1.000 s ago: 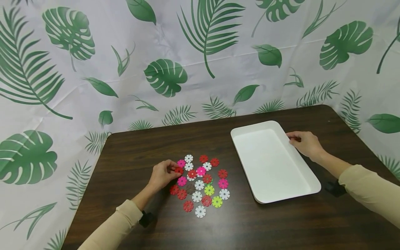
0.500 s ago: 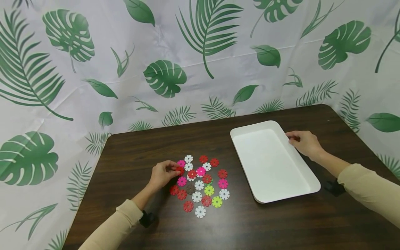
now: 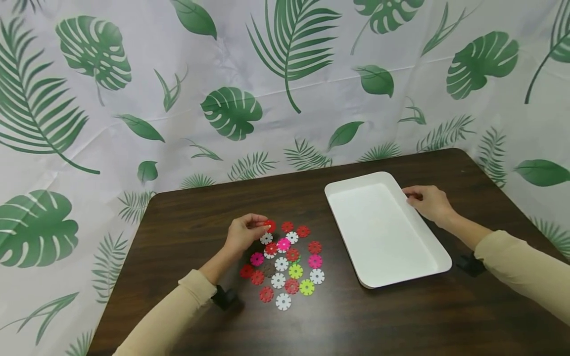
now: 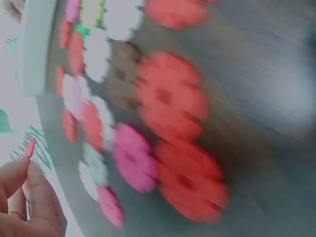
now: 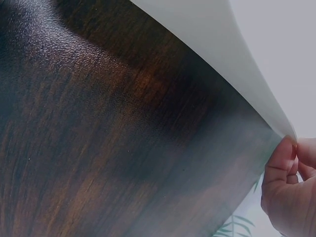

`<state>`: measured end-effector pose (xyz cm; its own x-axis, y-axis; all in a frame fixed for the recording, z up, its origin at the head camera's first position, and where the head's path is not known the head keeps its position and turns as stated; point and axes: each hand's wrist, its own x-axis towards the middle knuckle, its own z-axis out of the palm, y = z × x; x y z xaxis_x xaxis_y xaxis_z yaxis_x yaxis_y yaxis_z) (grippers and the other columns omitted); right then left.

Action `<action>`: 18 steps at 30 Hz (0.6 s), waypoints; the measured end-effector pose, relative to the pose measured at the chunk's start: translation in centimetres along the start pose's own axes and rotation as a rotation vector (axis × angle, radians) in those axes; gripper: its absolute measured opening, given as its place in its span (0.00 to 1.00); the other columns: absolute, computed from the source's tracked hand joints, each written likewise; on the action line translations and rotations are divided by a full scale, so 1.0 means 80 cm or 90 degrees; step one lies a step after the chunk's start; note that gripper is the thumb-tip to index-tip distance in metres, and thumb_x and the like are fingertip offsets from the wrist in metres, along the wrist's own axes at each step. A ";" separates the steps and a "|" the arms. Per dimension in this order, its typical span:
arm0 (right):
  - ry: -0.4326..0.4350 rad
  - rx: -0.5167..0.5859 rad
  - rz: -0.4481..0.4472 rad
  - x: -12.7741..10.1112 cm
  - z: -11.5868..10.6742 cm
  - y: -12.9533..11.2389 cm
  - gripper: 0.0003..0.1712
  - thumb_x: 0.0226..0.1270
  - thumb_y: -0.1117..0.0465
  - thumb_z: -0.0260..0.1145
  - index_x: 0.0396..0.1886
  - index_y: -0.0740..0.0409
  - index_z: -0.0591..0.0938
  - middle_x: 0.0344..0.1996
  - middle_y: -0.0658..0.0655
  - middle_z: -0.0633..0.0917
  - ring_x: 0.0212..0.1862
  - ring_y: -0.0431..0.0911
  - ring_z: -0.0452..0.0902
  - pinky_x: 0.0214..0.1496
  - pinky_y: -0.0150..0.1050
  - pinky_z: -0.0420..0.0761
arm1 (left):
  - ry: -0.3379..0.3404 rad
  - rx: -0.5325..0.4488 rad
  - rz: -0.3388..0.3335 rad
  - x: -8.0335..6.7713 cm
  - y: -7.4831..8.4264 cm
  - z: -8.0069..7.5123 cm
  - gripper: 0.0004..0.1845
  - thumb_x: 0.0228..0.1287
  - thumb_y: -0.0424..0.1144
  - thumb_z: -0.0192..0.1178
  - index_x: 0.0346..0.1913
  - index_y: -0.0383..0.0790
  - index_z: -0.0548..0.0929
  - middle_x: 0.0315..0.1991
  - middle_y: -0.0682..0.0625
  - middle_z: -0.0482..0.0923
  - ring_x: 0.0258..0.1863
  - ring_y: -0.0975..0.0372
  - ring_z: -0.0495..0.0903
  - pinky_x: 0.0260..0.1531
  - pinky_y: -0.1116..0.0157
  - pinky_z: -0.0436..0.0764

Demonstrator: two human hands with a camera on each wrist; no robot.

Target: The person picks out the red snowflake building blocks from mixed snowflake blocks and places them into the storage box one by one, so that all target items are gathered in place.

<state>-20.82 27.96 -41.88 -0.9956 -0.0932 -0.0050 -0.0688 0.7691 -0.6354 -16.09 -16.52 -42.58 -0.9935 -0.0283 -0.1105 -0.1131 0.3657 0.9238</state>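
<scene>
My left hand [image 3: 243,234] pinches a red notched disc [image 3: 270,226] between thumb and fingertips, over the far left part of the loose discs. In the left wrist view that red disc is seen edge-on, raised above the table. Beneath and beside the hand lie notched flower-shaped discs in white, red, pink, yellow-green and brown, among them a pink disc [image 4: 132,158]. On the right stands a white rectangular tray [image 3: 411,237], with nothing inside it. My right hand [image 3: 431,203] pinches the tray's right rim, as the right wrist view shows, with the fingertips [image 5: 285,150] at the edge.
The discs lie flat in a loose cluster, some overlapping, to the left of the tray. Everything is on a dark wood-grain table [image 3: 347,321]. A white cloth with green leaves [image 3: 231,113] hangs behind the table's back edge.
My left hand has lifted the red disc and moved it away from me and to the right, over the far discs. My right hand stays at the tray's rim.
</scene>
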 end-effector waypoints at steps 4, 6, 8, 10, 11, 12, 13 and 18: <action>0.001 0.003 0.005 -0.001 0.000 0.000 0.17 0.66 0.70 0.57 0.54 0.73 0.76 0.42 0.72 0.80 0.35 0.53 0.72 0.26 0.33 0.74 | -0.029 -0.063 -0.003 0.008 0.026 0.026 0.12 0.57 0.28 0.64 0.45 0.30 0.82 0.35 0.44 0.80 0.30 0.65 0.79 0.39 0.62 0.83; 0.004 0.002 0.005 -0.001 -0.001 0.000 0.17 0.66 0.70 0.57 0.53 0.73 0.76 0.42 0.72 0.80 0.34 0.53 0.72 0.26 0.33 0.74 | -0.044 -0.086 -0.008 0.013 0.039 0.042 0.12 0.58 0.29 0.64 0.45 0.31 0.82 0.34 0.46 0.79 0.31 0.65 0.80 0.43 0.58 0.82; 0.007 0.000 0.002 -0.001 -0.001 0.000 0.17 0.66 0.70 0.57 0.53 0.73 0.76 0.41 0.72 0.80 0.34 0.53 0.72 0.26 0.34 0.74 | -0.055 -0.115 -0.008 0.019 0.051 0.060 0.12 0.58 0.28 0.64 0.46 0.31 0.82 0.34 0.47 0.79 0.31 0.65 0.80 0.44 0.57 0.82; 0.010 -0.002 -0.002 -0.001 -0.001 0.001 0.17 0.66 0.70 0.57 0.53 0.73 0.76 0.41 0.72 0.81 0.34 0.53 0.72 0.26 0.34 0.74 | -0.064 -0.147 -0.012 0.024 0.063 0.079 0.12 0.57 0.27 0.63 0.46 0.30 0.81 0.33 0.48 0.79 0.30 0.66 0.80 0.44 0.59 0.82; 0.011 -0.002 -0.004 -0.001 -0.001 0.001 0.17 0.65 0.70 0.57 0.52 0.73 0.77 0.41 0.72 0.81 0.34 0.53 0.73 0.26 0.34 0.74 | -0.066 -0.167 -0.012 0.027 0.070 0.088 0.13 0.57 0.26 0.63 0.46 0.29 0.81 0.32 0.48 0.79 0.30 0.67 0.80 0.43 0.61 0.82; 0.011 -0.002 -0.006 -0.001 -0.001 0.001 0.17 0.65 0.70 0.57 0.52 0.73 0.77 0.41 0.72 0.81 0.34 0.53 0.73 0.26 0.33 0.74 | -0.068 -0.187 -0.012 0.030 0.075 0.098 0.13 0.57 0.25 0.63 0.46 0.28 0.81 0.32 0.48 0.79 0.29 0.67 0.80 0.42 0.62 0.82; 0.012 -0.002 -0.007 -0.001 -0.001 0.001 0.17 0.65 0.70 0.57 0.52 0.73 0.77 0.41 0.72 0.81 0.34 0.53 0.73 0.26 0.33 0.74 | -0.072 -0.206 -0.013 0.033 0.081 0.108 0.13 0.56 0.24 0.63 0.46 0.27 0.81 0.32 0.48 0.79 0.28 0.68 0.79 0.41 0.64 0.83; 0.016 0.004 -0.005 -0.002 0.000 0.002 0.17 0.65 0.70 0.57 0.52 0.73 0.77 0.42 0.72 0.81 0.35 0.53 0.73 0.27 0.34 0.75 | -0.086 -0.264 -0.045 0.047 0.103 0.155 0.13 0.56 0.23 0.63 0.46 0.28 0.81 0.30 0.49 0.79 0.27 0.69 0.78 0.39 0.66 0.83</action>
<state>-20.69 28.11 -42.01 -0.9963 -0.0835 0.0192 -0.0764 0.7649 -0.6396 -20.57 -2.13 -39.94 -0.9755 0.0919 -0.1997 -0.2038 -0.0375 0.9783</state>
